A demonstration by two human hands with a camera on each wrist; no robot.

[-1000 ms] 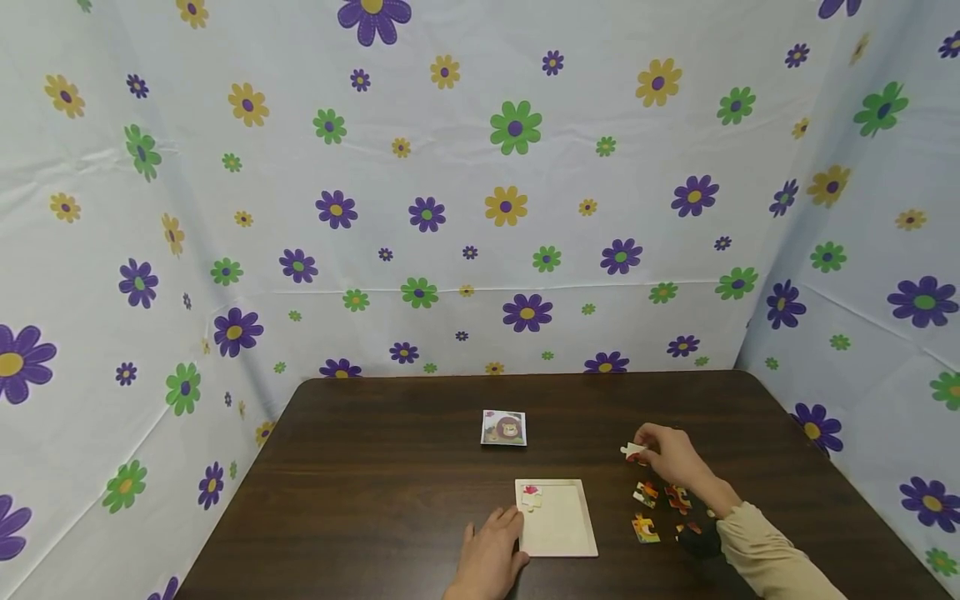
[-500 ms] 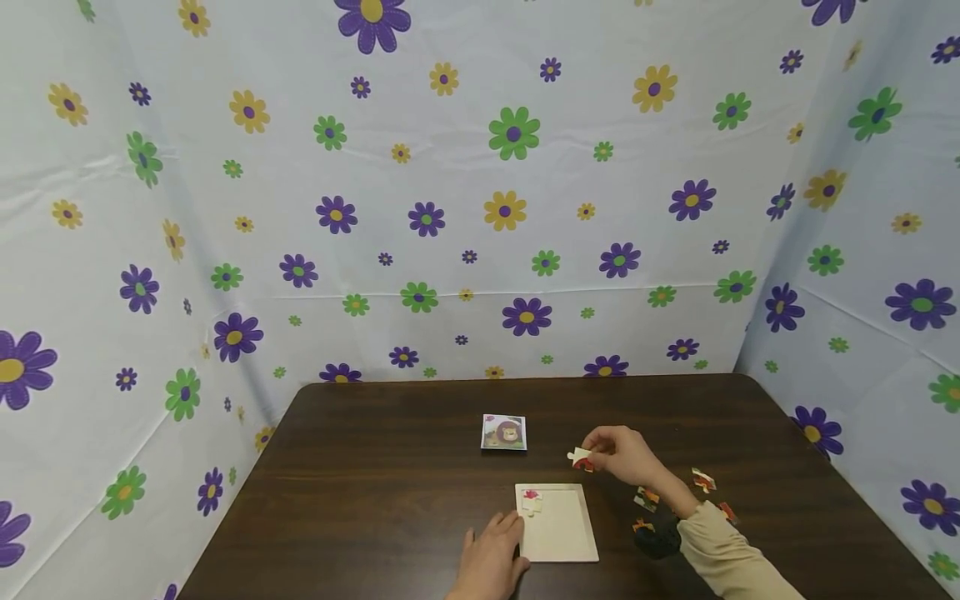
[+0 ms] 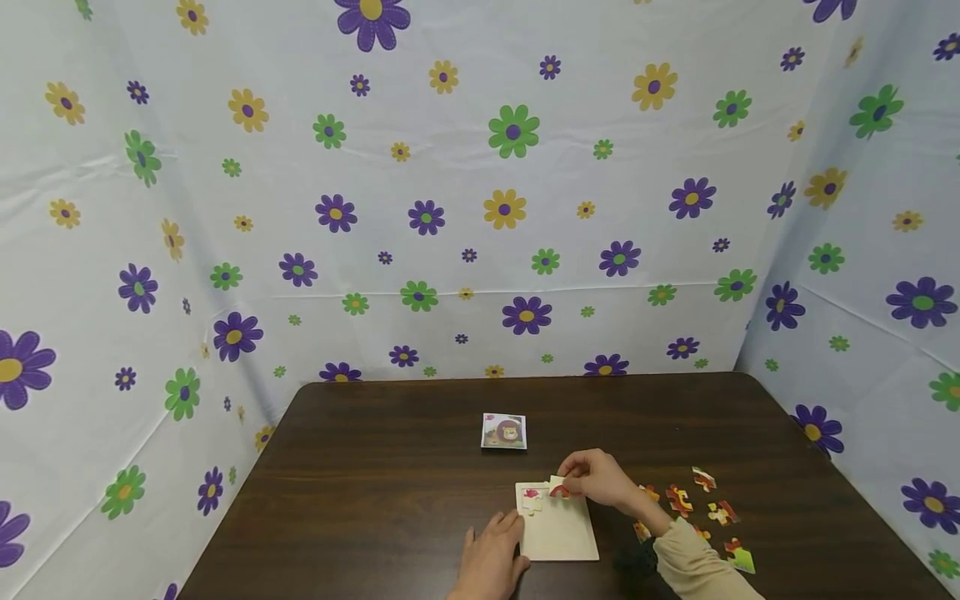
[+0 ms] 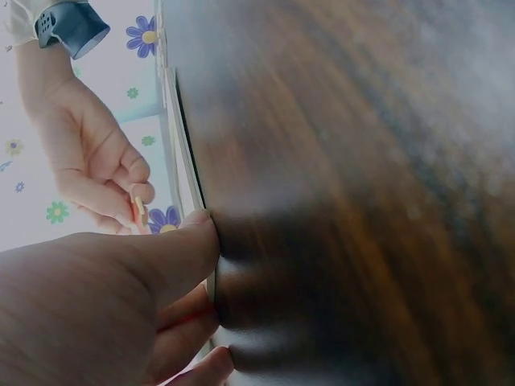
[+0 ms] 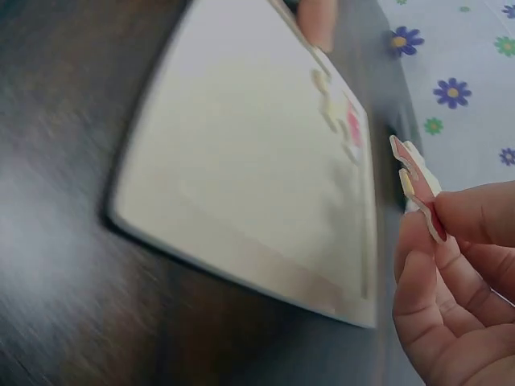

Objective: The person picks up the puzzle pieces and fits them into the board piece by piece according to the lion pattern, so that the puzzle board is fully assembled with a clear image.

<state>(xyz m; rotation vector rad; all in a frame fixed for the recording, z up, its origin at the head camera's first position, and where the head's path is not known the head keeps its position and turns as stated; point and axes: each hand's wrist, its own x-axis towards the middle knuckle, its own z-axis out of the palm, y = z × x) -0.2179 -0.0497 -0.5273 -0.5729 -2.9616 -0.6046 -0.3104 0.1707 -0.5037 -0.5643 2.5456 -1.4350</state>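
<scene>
A pale square puzzle tray (image 3: pixel 558 533) lies on the dark table, with one puzzle piece (image 3: pixel 532 500) bearing a pink patch in its far left corner. Over the tray's far edge, my right hand (image 3: pixel 600 479) pinches a white and red puzzle piece (image 5: pixel 418 186) between thumb and fingers, just right of the piece in the corner. In the right wrist view the pinched piece is tilted and above the tray surface. My left hand (image 3: pixel 491 554) rests against the tray's left side, its thumb (image 4: pixel 189 241) and fingertips touching the edge in the left wrist view.
Several loose puzzle pieces (image 3: pixel 723 512) lie to the right of the tray, some partly hidden behind the right forearm. A small lion picture card (image 3: pixel 504 432) lies beyond the tray. A flower-printed curtain (image 3: pixel 450 183) encloses the table (image 3: pixel 360 483) at the back and sides.
My right hand has carried the pinched puzzle piece leftward and nearer, from among the loose pieces to over the tray's far edge. The left hand has stayed at the tray.
</scene>
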